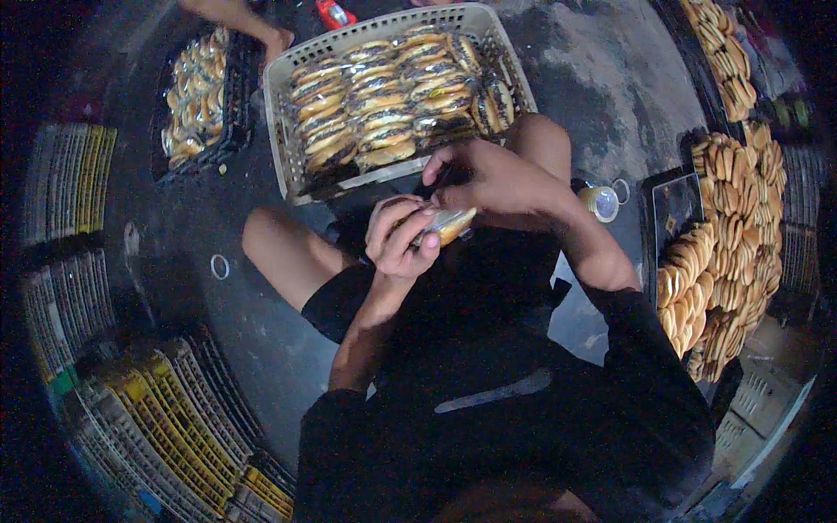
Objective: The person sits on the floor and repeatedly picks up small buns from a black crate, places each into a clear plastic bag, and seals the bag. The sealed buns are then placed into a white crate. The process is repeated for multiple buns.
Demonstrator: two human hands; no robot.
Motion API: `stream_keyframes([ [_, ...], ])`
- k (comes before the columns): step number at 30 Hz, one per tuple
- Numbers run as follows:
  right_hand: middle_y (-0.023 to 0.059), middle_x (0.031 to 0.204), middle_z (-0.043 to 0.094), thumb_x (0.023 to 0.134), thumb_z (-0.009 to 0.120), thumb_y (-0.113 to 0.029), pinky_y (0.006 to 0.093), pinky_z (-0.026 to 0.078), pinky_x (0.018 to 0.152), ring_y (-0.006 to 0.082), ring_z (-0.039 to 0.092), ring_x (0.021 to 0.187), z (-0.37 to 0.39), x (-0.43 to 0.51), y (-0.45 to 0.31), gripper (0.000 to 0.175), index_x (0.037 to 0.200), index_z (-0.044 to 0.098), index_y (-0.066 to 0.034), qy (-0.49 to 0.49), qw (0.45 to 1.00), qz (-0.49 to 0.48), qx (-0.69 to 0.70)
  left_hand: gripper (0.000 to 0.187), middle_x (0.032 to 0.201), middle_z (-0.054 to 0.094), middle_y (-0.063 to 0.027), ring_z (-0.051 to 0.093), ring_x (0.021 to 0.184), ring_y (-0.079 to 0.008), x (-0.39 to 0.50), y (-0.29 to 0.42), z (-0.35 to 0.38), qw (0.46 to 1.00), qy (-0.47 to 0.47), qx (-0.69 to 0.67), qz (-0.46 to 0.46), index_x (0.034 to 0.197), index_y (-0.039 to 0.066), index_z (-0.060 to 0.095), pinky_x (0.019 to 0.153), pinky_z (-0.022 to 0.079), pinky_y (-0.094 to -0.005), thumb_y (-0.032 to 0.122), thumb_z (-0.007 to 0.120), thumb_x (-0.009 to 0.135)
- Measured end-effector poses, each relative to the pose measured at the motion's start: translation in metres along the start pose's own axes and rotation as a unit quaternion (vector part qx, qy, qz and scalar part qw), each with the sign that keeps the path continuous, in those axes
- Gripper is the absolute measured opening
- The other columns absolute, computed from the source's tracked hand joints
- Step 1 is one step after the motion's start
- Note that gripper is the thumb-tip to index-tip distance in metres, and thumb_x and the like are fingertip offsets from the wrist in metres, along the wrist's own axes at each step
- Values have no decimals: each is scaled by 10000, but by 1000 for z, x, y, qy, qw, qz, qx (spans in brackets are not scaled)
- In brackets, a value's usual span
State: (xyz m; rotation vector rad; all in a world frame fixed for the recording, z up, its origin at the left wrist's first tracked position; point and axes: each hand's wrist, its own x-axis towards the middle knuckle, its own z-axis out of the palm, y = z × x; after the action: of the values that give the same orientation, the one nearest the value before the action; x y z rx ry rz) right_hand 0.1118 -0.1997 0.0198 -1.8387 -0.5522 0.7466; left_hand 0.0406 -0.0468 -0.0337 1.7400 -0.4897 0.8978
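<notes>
My left hand [400, 238] has its fingers wrapped round a filled bread roll [451, 225] in clear plastic, held above my lap. Just beyond the roll is my right hand [487, 180], its thumb and forefinger curled with a dark gap between them. Nothing shows in that gap; its other fingers are partly hidden. Close in front of both hands stands a beige plastic crate [278, 131] with slotted walls. Rows of wrapped rolls [386, 118] with dark filling stand on edge inside it, with some at the right turned another way.
Another person's arm [255, 23] reaches in beside a dark crate [235, 111] of wrapped rolls. A tape roll [601, 202] lies right of my knee. Unwrapped bread [732, 235] is heaped at the right, next to a dark tray [677, 202]. Stacked crates [176, 418] line the left.
</notes>
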Motion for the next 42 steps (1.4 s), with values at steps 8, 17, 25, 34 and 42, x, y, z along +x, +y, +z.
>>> stream_keyframes([
  [8, 59, 877, 574, 822, 570, -273, 268, 420, 751, 131, 522, 847, 42, 42, 47, 301, 945, 566, 2, 105, 901, 97, 410, 135, 782, 586, -110, 568, 710, -197, -28, -23, -5, 953, 9, 60, -298, 799, -27, 586, 627, 436, -266, 100, 538, 801],
  [17, 97, 1036, 570, 802, 598, -309, 260, 428, 784, 141, 537, 917, 60, 31, 91, 450, 1102, 510, 15, 107, 945, 169, 260, 127, 861, 585, -117, 558, 754, -268, 9, -158, -62, 969, -42, 207, -126, 881, 7, 589, 704, 450, -323, 80, 561, 781],
  [25, 91, 1030, 577, 823, 568, -235, 292, 384, 873, 176, 521, 964, 40, -44, 117, 332, 1079, 544, -24, 206, 914, 231, 263, 426, 919, 595, -165, 563, 918, -332, -9, -300, -55, 574, -702, 227, -355, 936, 63, 617, 798, 443, -411, 442, 530, 764],
  [34, 107, 1085, 534, 859, 515, -191, 305, 405, 849, 186, 505, 996, 38, -60, 115, 341, 1133, 461, 5, 227, 916, 228, 240, 186, 898, 594, -156, 583, 831, -327, -30, -321, -54, 654, -507, 459, -323, 944, 64, 569, 682, 477, -406, 152, 530, 785],
  [42, 123, 1201, 466, 808, 590, -204, 304, 316, 947, 213, 431, 1116, 27, 11, 62, 501, 1219, 399, 10, 142, 973, 119, 137, 122, 719, 573, -128, 566, 676, -218, 47, -173, -111, 891, -200, 248, -324, 844, 31, 472, 609, 442, -306, 106, 563, 813],
])
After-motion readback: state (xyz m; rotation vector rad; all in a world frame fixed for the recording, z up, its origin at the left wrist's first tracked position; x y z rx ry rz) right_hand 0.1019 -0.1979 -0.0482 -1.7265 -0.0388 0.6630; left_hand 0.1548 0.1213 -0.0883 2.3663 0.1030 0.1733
